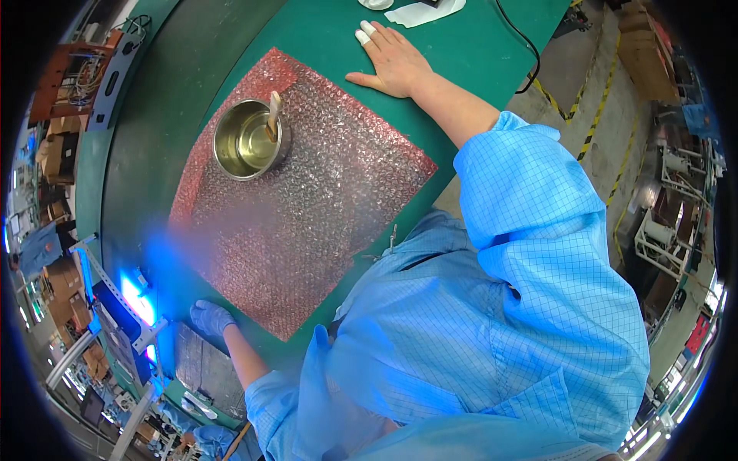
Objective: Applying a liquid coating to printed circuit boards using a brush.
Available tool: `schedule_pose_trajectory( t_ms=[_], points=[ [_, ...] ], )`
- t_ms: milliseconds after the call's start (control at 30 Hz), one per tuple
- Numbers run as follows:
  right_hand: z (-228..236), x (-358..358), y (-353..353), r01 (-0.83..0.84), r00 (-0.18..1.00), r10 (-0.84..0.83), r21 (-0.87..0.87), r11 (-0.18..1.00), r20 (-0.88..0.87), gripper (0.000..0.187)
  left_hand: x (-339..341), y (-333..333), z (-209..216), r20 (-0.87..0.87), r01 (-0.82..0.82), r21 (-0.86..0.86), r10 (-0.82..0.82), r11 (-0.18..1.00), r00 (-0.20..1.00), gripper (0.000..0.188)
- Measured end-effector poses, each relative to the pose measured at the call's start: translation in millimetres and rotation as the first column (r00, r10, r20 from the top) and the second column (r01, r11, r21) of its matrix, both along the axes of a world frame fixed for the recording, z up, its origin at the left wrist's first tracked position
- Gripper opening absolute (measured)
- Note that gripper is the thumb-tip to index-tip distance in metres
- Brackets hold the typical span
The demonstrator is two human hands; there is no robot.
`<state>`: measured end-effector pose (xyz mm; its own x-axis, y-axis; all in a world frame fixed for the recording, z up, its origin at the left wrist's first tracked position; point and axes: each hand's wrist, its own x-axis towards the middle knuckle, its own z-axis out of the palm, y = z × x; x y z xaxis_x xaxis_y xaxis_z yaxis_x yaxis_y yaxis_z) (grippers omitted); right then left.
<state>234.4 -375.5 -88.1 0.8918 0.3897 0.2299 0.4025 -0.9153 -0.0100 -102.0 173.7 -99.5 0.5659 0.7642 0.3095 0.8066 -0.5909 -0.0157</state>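
My right hand lies flat and palm down on the green mat, fingers spread, with white finger cots on two fingertips. It holds nothing and sits just past the far corner of a pink bubble-wrap sheet. On that sheet stands a round metal bowl holding clear liquid and a wooden-handled brush that leans on its rim. My left hand, tinted blue by nearby light, rests on the mat by the sheet's near corner with nothing in it.
A white sheet and a black cable lie at the far end of the mat. A bright blue lamp fixture and a dark grey tray sit beside my left hand. Shelves with boxes line the left.
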Motion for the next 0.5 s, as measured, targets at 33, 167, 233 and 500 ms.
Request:
schedule_pose_trajectory(
  t_ms=[33,167,233,500],
  points=[
    [-0.6,0.0,-0.5,0.001,1.000,-0.001,0.001,1.000,0.005,0.084,2.1,-3.9,1.8,-0.009,-0.014,-0.003,0.014,1.000,1.000,0.043],
    [0.2,0.5,0.5,0.013,1.000,-0.013,0.009,1.000,0.001,0.084,1.4,-0.5,1.5,-0.028,-0.024,-0.010,0.024,1.000,0.999,0.043],
    [3.5,-0.5,1.5,0.025,1.000,-0.025,-0.034,0.999,-0.007,0.084,2.4,-1.6,3.3,-0.037,-0.028,-0.023,0.027,0.999,0.999,0.043],
    [4.1,-3.7,-0.9,0.039,0.999,-0.040,-0.033,0.999,-0.026,0.084,6.8,-15.2,14.6,-0.074,-0.057,-0.088,0.051,0.994,0.996,0.045]
  ],
)
